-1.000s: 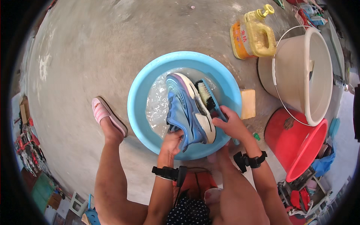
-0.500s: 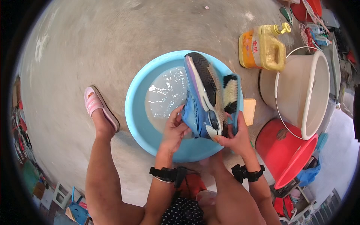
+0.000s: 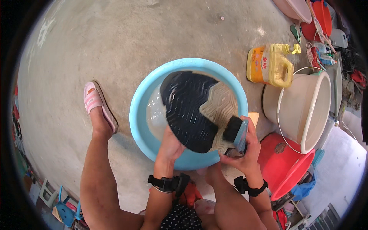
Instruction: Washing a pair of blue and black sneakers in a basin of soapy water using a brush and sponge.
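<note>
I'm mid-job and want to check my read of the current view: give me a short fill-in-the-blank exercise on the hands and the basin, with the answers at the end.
1. The left hand holds a ____, its fingers hidden behind it.
2. The right hand holds a dark-bristled ____.
3. The ridged sole faces ____ the camera.
4. The round basin beneath is light ____.

Missing words: shoe; brush; toward; blue.

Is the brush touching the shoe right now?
Cannot tell. In the head view, the brush overlaps the shoe, but this angle does not show whether they meet or a gap separates them.
</note>
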A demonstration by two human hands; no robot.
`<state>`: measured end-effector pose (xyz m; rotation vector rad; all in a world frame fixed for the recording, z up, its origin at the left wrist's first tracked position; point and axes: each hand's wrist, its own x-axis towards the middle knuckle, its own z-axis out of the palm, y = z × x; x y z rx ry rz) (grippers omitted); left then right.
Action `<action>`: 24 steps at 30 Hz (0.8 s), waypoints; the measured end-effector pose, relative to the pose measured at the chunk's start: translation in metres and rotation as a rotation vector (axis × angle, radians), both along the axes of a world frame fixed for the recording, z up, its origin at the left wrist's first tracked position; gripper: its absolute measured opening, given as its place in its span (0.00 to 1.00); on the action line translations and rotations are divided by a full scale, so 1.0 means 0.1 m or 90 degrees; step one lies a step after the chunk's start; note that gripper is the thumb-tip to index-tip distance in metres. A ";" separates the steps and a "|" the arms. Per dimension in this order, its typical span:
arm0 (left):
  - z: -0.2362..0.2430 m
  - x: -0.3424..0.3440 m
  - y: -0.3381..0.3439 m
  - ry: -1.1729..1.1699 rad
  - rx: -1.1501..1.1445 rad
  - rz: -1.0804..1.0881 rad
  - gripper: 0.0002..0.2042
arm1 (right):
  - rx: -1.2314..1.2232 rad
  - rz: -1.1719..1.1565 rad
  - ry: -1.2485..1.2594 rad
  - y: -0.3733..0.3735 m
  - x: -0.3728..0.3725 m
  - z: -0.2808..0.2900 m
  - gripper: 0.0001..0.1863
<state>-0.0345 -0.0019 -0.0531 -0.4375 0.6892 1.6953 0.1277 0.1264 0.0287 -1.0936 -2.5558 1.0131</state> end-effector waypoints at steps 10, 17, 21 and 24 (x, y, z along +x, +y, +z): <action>-0.19 0.07 -0.20 -0.152 0.148 0.095 0.20 | 0.011 0.013 -0.065 -0.02 -0.02 0.18 0.23; -0.44 0.11 -0.15 -0.158 0.150 0.007 0.16 | -0.103 -0.039 0.059 -0.07 0.09 -0.16 0.42; -0.18 0.07 -0.10 -0.235 -0.050 -0.024 0.17 | -0.436 -0.221 -0.027 -0.17 0.13 -0.39 0.37; -0.20 0.07 -0.20 -0.292 -0.081 -0.060 0.19 | -0.635 -0.266 0.111 -0.20 0.15 -0.51 0.33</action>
